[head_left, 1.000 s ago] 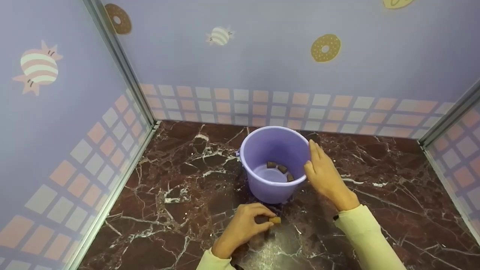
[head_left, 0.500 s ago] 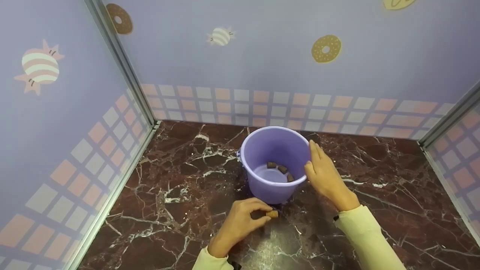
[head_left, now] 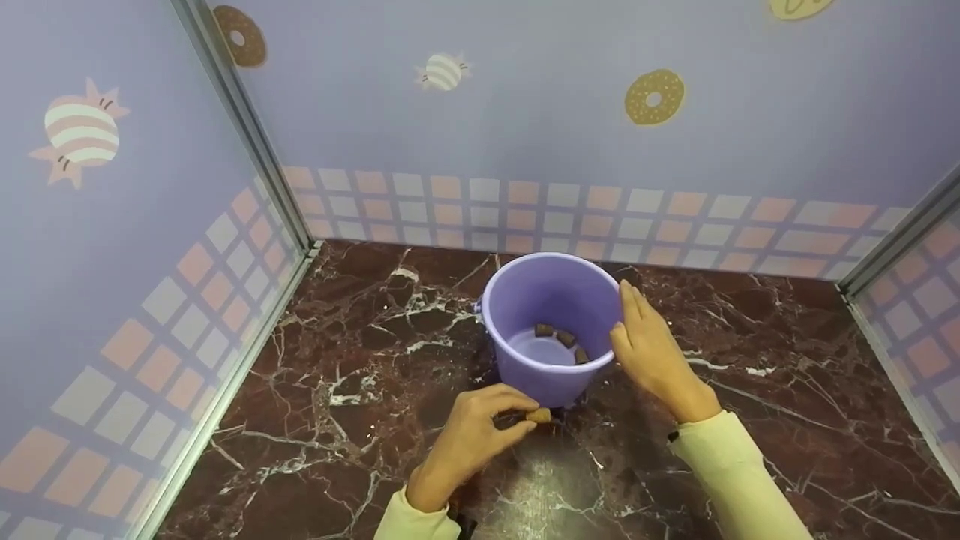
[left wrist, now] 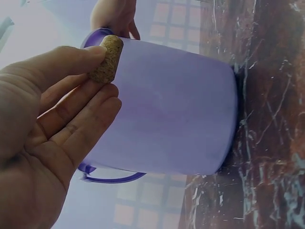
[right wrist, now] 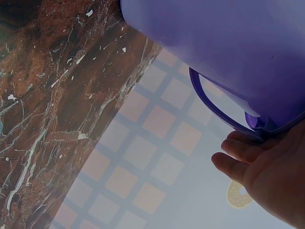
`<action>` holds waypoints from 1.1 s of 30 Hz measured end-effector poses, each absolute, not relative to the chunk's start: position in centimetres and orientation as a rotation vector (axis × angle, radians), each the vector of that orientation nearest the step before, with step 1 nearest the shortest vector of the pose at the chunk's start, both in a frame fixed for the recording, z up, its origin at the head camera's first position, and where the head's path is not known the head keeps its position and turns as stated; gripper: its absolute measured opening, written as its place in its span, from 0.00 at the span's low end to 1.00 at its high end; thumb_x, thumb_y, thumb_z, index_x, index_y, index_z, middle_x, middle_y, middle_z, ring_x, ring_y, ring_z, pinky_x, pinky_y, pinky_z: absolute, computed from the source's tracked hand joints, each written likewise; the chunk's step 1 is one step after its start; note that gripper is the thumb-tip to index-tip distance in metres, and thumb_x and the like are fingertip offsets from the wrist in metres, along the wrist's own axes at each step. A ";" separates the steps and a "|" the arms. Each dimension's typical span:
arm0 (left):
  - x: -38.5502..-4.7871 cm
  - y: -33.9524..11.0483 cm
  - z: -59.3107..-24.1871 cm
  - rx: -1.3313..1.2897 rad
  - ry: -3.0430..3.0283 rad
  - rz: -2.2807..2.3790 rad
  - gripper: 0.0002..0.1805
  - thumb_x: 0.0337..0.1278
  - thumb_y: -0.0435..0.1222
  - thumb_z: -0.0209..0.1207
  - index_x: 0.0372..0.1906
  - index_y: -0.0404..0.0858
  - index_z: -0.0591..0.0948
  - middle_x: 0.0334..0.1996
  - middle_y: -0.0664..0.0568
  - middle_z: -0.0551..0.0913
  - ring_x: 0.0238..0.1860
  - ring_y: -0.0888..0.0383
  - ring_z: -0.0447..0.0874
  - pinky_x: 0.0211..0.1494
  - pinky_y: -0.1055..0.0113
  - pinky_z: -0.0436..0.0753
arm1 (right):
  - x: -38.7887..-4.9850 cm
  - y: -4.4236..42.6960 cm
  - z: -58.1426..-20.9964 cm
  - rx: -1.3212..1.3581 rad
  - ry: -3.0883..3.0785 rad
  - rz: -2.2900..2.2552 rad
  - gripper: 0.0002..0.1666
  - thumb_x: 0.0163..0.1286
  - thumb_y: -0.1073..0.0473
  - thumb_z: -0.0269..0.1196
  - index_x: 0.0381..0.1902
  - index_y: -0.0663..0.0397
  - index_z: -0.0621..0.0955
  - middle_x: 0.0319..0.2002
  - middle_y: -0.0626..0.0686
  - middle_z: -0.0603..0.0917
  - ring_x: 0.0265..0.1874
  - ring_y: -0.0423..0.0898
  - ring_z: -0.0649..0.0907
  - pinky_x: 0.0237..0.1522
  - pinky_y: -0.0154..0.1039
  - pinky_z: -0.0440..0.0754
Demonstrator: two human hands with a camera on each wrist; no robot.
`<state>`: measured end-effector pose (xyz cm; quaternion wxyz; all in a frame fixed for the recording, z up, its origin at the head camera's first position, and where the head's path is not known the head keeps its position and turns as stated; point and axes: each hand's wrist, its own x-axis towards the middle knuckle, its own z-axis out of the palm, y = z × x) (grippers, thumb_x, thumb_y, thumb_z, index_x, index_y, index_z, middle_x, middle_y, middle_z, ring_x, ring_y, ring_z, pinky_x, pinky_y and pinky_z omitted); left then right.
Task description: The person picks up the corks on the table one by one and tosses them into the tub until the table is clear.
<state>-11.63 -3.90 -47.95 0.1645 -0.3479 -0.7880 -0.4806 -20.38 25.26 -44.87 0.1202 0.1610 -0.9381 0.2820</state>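
My left hand (head_left: 469, 431) pinches a small tan cork (head_left: 538, 415) between thumb and fingertips, in front of the bucket and below its rim. In the left wrist view the cork (left wrist: 108, 59) shows its speckled side against the bucket wall. The purple bucket (head_left: 536, 382) stands upright on the marbled surface, with three darker corks (head_left: 543, 329) lying on its bottom. My right hand (head_left: 651, 352) rests on the bucket's right rim, its fingers fairly straight along the outside. In the right wrist view these fingers (right wrist: 231, 167) lie beside the bucket's handle (right wrist: 214, 107).
A dark red marbled tabletop (head_left: 360, 420) spreads around the bucket. Behind it rises a lilac wall (head_left: 525, 112) with sweets and checks printed on it. Side panels (head_left: 97, 247) close in the left and right edges.
My left hand has moved slightly up and left with the cork, closer to the bucket's front. The right hand and the bucket have stayed where they were.
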 end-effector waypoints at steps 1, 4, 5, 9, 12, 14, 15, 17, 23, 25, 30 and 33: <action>-11.6 -4.0 -47.8 -0.990 -2.245 -1.365 0.13 0.48 0.25 0.78 0.41 0.34 0.92 0.41 0.51 0.92 0.43 0.55 0.92 0.55 0.67 0.87 | -20.3 25.3 -44.9 0.474 -2.739 0.819 0.40 0.76 0.63 0.48 0.80 0.79 0.54 0.78 0.78 0.59 0.79 0.72 0.59 0.80 0.63 0.55; -11.6 -4.1 -47.6 -0.984 -2.248 -1.361 0.13 0.49 0.25 0.78 0.42 0.34 0.92 0.41 0.51 0.92 0.43 0.55 0.92 0.55 0.66 0.88 | -20.3 25.2 -45.0 0.486 -2.729 0.794 0.40 0.76 0.62 0.47 0.79 0.80 0.55 0.78 0.77 0.60 0.78 0.72 0.60 0.80 0.64 0.55; -11.6 -4.2 -47.5 -0.982 -2.250 -1.361 0.13 0.50 0.25 0.78 0.42 0.34 0.92 0.42 0.51 0.92 0.44 0.55 0.91 0.56 0.66 0.88 | -20.2 25.2 -44.9 0.490 -2.727 0.788 0.40 0.76 0.62 0.47 0.79 0.80 0.55 0.78 0.77 0.60 0.78 0.72 0.60 0.80 0.64 0.55; -11.7 -4.4 -47.2 -0.986 -2.238 -1.352 0.13 0.50 0.25 0.78 0.42 0.34 0.91 0.42 0.50 0.92 0.44 0.55 0.92 0.56 0.66 0.88 | -20.1 25.2 -44.8 0.485 -2.736 0.778 0.40 0.77 0.62 0.47 0.80 0.79 0.55 0.79 0.75 0.59 0.79 0.71 0.59 0.80 0.64 0.54; -12.0 -4.5 -46.7 -1.000 -2.214 -1.334 0.13 0.49 0.25 0.78 0.42 0.34 0.91 0.42 0.50 0.92 0.44 0.55 0.92 0.56 0.67 0.87 | -20.1 25.2 -44.7 0.480 -2.746 0.759 0.39 0.77 0.63 0.48 0.80 0.78 0.55 0.80 0.74 0.58 0.80 0.70 0.58 0.80 0.64 0.53; -12.2 -4.6 -46.4 -1.006 -2.204 -1.317 0.14 0.48 0.25 0.78 0.42 0.34 0.91 0.42 0.50 0.92 0.44 0.55 0.92 0.56 0.67 0.87 | -20.1 25.2 -44.6 0.483 -2.751 0.742 0.39 0.77 0.63 0.48 0.80 0.78 0.55 0.80 0.73 0.57 0.80 0.70 0.57 0.80 0.64 0.53; -12.3 -4.6 -46.2 -1.007 -2.199 -1.309 0.14 0.48 0.25 0.78 0.42 0.34 0.91 0.42 0.50 0.92 0.44 0.55 0.92 0.56 0.67 0.87 | -20.1 25.2 -44.6 0.484 -2.756 0.734 0.39 0.77 0.63 0.48 0.80 0.78 0.54 0.80 0.73 0.57 0.80 0.69 0.57 0.81 0.63 0.52; -12.4 -4.7 -45.7 -1.009 -2.191 -1.294 0.14 0.48 0.25 0.79 0.42 0.34 0.91 0.42 0.50 0.92 0.44 0.55 0.92 0.56 0.67 0.87 | -20.1 25.2 -44.5 0.486 -2.766 0.717 0.39 0.77 0.63 0.48 0.80 0.79 0.54 0.80 0.73 0.57 0.81 0.69 0.56 0.81 0.63 0.52; -13.0 -4.7 -44.0 -1.035 -2.158 -1.266 0.14 0.48 0.25 0.78 0.43 0.33 0.91 0.43 0.48 0.91 0.44 0.54 0.91 0.56 0.68 0.87 | -20.0 25.3 -44.3 0.494 -2.795 0.671 0.39 0.78 0.62 0.47 0.80 0.80 0.53 0.81 0.74 0.55 0.81 0.68 0.54 0.82 0.62 0.49; -13.2 -4.6 -43.5 -1.047 -2.148 -1.260 0.14 0.49 0.25 0.78 0.43 0.33 0.91 0.43 0.48 0.91 0.44 0.54 0.91 0.56 0.68 0.87 | -20.0 25.4 -44.2 0.497 -2.802 0.659 0.39 0.78 0.63 0.48 0.80 0.80 0.53 0.81 0.73 0.55 0.82 0.67 0.54 0.82 0.62 0.48; -14.0 -4.5 -42.8 -1.075 -2.134 -1.244 0.13 0.50 0.24 0.78 0.43 0.33 0.91 0.43 0.48 0.91 0.45 0.53 0.91 0.56 0.67 0.87 | -20.1 25.4 -44.1 0.498 -2.823 0.628 0.40 0.78 0.62 0.48 0.79 0.80 0.53 0.81 0.74 0.54 0.82 0.68 0.53 0.82 0.63 0.48; -14.6 -4.5 -42.5 -1.077 -2.139 -1.237 0.13 0.50 0.24 0.78 0.43 0.32 0.91 0.42 0.47 0.91 0.45 0.52 0.91 0.57 0.66 0.87 | -20.1 25.4 -44.0 0.500 -2.840 0.610 0.40 0.79 0.61 0.47 0.80 0.80 0.53 0.81 0.74 0.54 0.82 0.69 0.53 0.82 0.63 0.47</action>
